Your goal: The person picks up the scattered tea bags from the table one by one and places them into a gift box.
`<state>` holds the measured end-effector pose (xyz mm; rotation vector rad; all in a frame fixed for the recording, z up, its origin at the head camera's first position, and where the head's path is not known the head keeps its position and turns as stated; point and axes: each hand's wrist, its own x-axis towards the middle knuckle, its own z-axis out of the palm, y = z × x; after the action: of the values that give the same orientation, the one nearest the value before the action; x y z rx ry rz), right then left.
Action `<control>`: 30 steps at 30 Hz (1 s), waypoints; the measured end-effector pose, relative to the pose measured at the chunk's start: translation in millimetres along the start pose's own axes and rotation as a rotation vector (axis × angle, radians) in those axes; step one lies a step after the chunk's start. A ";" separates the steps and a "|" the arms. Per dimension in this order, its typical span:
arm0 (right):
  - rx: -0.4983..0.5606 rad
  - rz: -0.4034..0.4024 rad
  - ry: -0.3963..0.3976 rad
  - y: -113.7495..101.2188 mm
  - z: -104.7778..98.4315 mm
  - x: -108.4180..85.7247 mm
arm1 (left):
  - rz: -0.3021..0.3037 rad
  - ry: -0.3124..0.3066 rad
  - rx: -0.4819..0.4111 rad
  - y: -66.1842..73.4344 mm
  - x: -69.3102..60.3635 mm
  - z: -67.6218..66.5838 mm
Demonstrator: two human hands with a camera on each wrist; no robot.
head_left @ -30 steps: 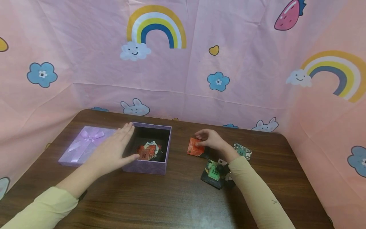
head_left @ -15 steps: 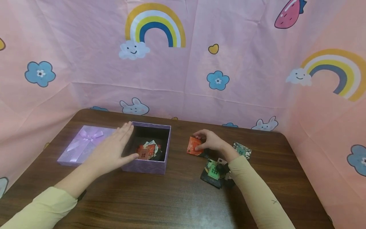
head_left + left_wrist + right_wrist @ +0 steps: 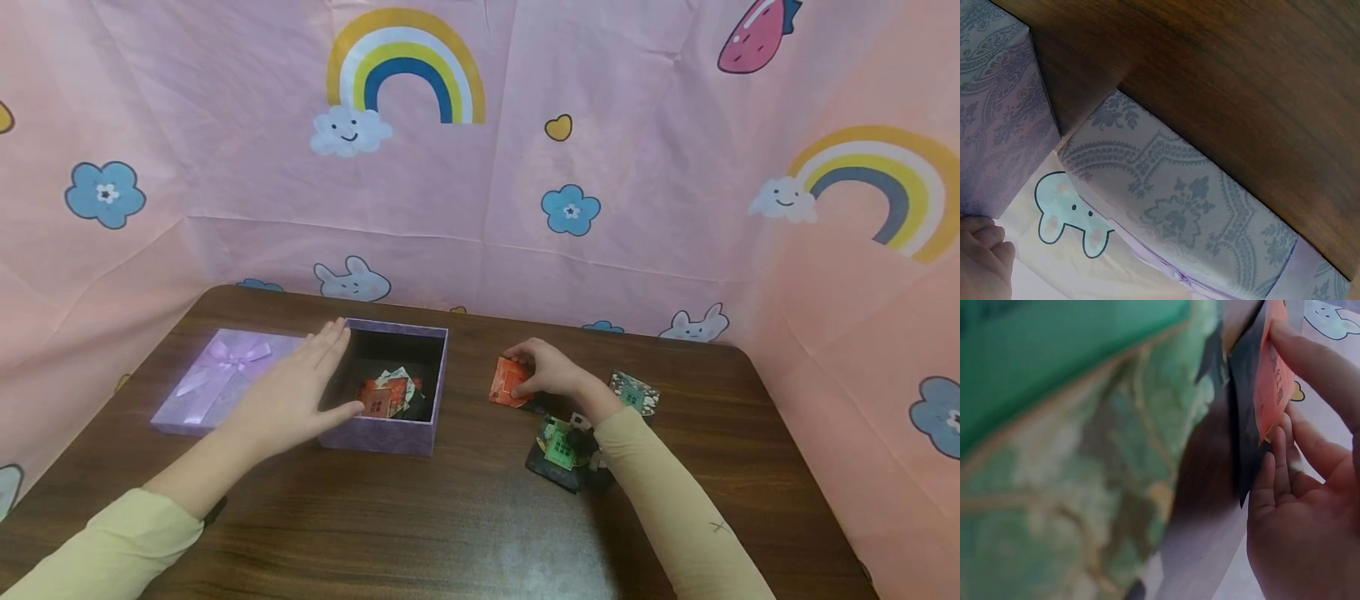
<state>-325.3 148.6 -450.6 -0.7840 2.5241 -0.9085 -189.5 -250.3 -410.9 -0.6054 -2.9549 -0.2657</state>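
My left hand point(image 3: 295, 390) rests on the left rim of an open purple box point(image 3: 382, 437), fingers straight and thumb reaching over the front corner. Inside the box lies a loose pile of small printed cards point(image 3: 390, 396). Right of the box, my right hand point(image 3: 553, 369) pinches a red square card point(image 3: 508, 382), thumb on its face and fingertips at its far edge. In the right wrist view the thumb presses the red card point(image 3: 1275, 378), and a dark piece point(image 3: 1247, 419) sits against its back. A blurred green printed card point(image 3: 1085, 456) fills the near side.
The purple lid point(image 3: 217, 379) with a ribbon bow lies left of the box, partly behind my left hand. Green and dark cards point(image 3: 558, 450) lie below my right wrist, partly covered by it. Another green-white card point(image 3: 633, 393) lies farther right. A patterned curtain point(image 3: 450, 192) stands behind the table point(image 3: 420, 525).
The right fingers have shifted slightly on the red card, its thumb a little lower. The left hand stays on the box rim.
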 end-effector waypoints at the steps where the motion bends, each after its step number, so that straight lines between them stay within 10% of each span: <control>1: -0.005 0.002 0.001 -0.8 -0.1 0.4 | 0.000 0.002 -0.001 0.0 0.1 -0.1; 30: 0.138 0.076 0.281 -10.8 -20.1 -6.7 | 0.008 0.015 -0.011 -1.1 0.7 0.5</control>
<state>-325.6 155.3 -427.8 -0.5463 2.6689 -1.2270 -190.7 -251.0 -411.5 -0.6140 -2.9381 -0.2847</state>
